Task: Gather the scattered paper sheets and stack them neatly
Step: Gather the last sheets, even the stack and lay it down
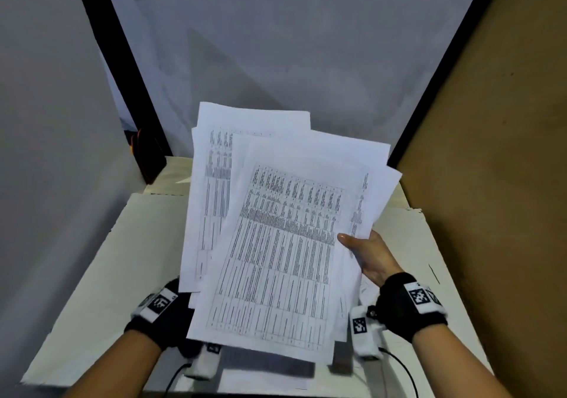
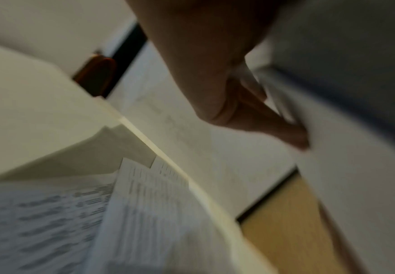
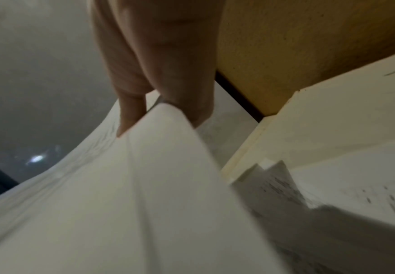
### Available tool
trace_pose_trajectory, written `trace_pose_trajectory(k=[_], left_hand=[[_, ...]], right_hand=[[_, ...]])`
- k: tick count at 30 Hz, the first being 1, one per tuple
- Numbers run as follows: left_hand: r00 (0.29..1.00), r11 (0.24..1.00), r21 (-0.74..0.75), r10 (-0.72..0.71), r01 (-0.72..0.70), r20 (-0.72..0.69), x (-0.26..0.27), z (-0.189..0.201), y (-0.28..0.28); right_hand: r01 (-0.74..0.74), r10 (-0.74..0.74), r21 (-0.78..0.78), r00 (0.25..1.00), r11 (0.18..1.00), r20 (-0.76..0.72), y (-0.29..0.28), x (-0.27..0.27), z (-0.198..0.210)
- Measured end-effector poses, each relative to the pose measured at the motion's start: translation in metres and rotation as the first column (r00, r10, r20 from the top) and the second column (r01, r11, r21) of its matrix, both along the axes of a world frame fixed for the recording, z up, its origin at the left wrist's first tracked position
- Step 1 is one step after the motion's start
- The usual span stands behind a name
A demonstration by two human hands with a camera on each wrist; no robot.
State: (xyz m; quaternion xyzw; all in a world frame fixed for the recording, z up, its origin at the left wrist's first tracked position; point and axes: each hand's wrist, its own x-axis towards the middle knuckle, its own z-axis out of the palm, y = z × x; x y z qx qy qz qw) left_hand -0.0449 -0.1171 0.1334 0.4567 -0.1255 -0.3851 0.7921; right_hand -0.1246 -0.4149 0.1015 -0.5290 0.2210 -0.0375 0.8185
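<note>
Head view: a fanned bundle of paper sheets (image 1: 276,229), printed w/ dense tables, is held up off the white table (image 1: 92,290), tilted away from the camera. Edges not aligned; at least four sheets splay out at the top, one poking up-left, others stepping out to the right. Right hand (image 1: 369,255) grips the bundle's right edge, thumb on the printed top face, fingers behind the sheets. Left hand (image 1: 171,311) sits at the lower left, mostly hidden under the sheets; only the black wrist strap w/ its marker tags shows, so the grip can't be read here. Brown board (image 1: 491,152) stands along the right side, grey backdrop (image 1: 276,44) behind, dark orange-edged object (image 1: 147,158) at the back left corner.

Left wrist view: blurry. The left hand (image 2: 227,83) pinches the sheets (image 2: 356,166) at right, fingertips (image 2: 295,137) pressed against the paper face, thumb side not clear. More printed sheets (image 2: 133,213) lie low on the table at lower left, overlapping, beside the table (image 2: 215,148) edge.

Right wrist view: the right hand (image 3: 159,64) is clamped on the bundle's edge; fingers (image 3: 128,115) on one side, sheets (image 3: 133,204) bowing away below. A few printed sheets (image 3: 368,185) rest on the table (image 3: 332,120) at right, near the brown board (image 3: 309,46).
</note>
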Motion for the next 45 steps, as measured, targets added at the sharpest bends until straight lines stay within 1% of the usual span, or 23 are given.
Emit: trace_pose_trajectory(k=[1,2,3,4,5,6,7,8,10,12,14,18,21,25,27,29,31,35,37,39,41,43,45], left_hand=[[0.998,0.997,0.030,0.067,-0.068,0.012,0.006,0.007,-0.003],[0.998,0.995,-0.100,0.032,-0.027,0.054,0.005,0.015,-0.004],[0.998,0.982,-0.180,0.052,-0.047,0.023,0.009,0.028,0.000],[0.988,0.977,-0.149,0.154,-0.154,-0.011,0.013,0.033,0.002],[0.979,0.984,-0.061,0.175,-0.169,0.108,0.024,0.031,-0.002],[0.985,0.992,0.071,0.093,-0.104,0.146,0.027,0.030,-0.009],[0.980,0.982,0.144,0.093,-0.119,0.174,0.029,0.032,-0.011],[0.961,0.969,0.189,0.110,-0.162,0.255,0.032,0.033,-0.015],[0.917,0.948,0.226,0.128,-0.226,0.377,0.032,0.027,-0.023],[0.898,0.910,0.294,0.155,-0.292,0.411,0.029,0.010,-0.029],[0.891,0.889,0.341,0.143,-0.307,0.430,0.022,-0.010,-0.031],[0.899,0.878,0.348,0.178,-0.329,0.399,0.009,-0.030,-0.029],[0.894,0.874,0.314,0.243,-0.370,0.376,0.006,-0.030,-0.025],[0.891,0.890,0.274,0.249,-0.365,0.379,0.009,-0.025,-0.023],[0.881,0.889,0.244,0.279,-0.387,0.382,0.015,-0.028,-0.021],[0.883,0.887,0.229,0.307,-0.401,0.355,0.020,-0.029,-0.017],[0.897,0.899,0.237,0.276,-0.368,0.344,0.021,-0.028,-0.016],[0.929,0.925,0.306,0.110,-0.226,0.354,0.018,-0.026,-0.020],[0.938,0.914,0.339,0.105,-0.222,0.331,0.016,-0.031,-0.022],[0.941,0.893,0.391,0.091,-0.222,0.327,0.011,-0.033,-0.029],[0.923,0.856,0.401,0.199,-0.327,0.328,0.005,-0.032,-0.038],[0.866,0.803,0.360,0.353,-0.474,0.353,0.003,-0.024,-0.044],[0.806,0.754,0.326,0.437,-0.570,0.399,0.002,-0.010,-0.046]], right_hand=[[0.028,-0.027,-0.037,0.999,0.999,0.024,-0.001,0.000,0.003],[0.065,-0.061,-0.084,0.997,0.994,0.048,-0.003,0.000,0.005],[0.109,-0.099,-0.129,0.992,0.986,0.081,-0.005,0.000,0.009],[0.159,-0.142,-0.167,0.984,0.973,0.107,-0.004,0.000,0.014],[0.203,-0.179,-0.203,0.975,0.958,0.133,-0.004,0.000,0.018],[0.235,-0.201,-0.229,0.966,0.945,0.162,-0.004,0.002,0.022],[0.248,-0.204,-0.245,0.960,0.937,0.190,-0.004,0.003,0.023],[0.251,-0.200,-0.257,0.957,0.933,0.209,-0.002,0.005,0.026],[0.219,-0.161,-0.273,0.962,0.937,0.220,0.004,0.006,0.027],[0.162,-0.107,-0.301,0.976,0.940,0.190,0.010,0.003,0.019],[0.116,-0.067,-0.324,0.985,0.939,0.158,0.016,-0.003,0.006],[0.083,-0.051,-0.288,0.992,0.954,0.120,0.019,-0.011,-0.011],[0.064,-0.035,-0.283,0.993,0.957,0.109,0.016,-0.010,-0.014],[-0.005,0.048,-0.288,0.989,0.958,0.142,0.021,-0.007,-0.008],[0.021,0.028,-0.275,0.984,0.961,0.175,0.020,-0.006,-0.008],[0.034,0.009,-0.258,0.986,0.965,0.167,0.020,-0.004,-0.009],[0.043,-0.006,-0.245,0.989,0.969,0.148,0.021,-0.002,-0.010],[0.004,0.029,-0.265,0.992,0.964,0.120,0.026,0.001,-0.007],[-0.002,0.029,-0.260,0.995,0.966,0.098,0.027,0.003,-0.008],[0.030,-0.015,-0.269,0.998,0.963,0.057,0.029,0.004,-0.013],[0.116,-0.104,-0.278,0.993,0.953,0.056,0.035,0.005,-0.016],[0.169,-0.150,-0.306,0.985,0.937,0.085,0.039,0.006,-0.011],[0.183,-0.153,-0.307,0.981,0.934,0.120,0.042,0.005,0.001]])
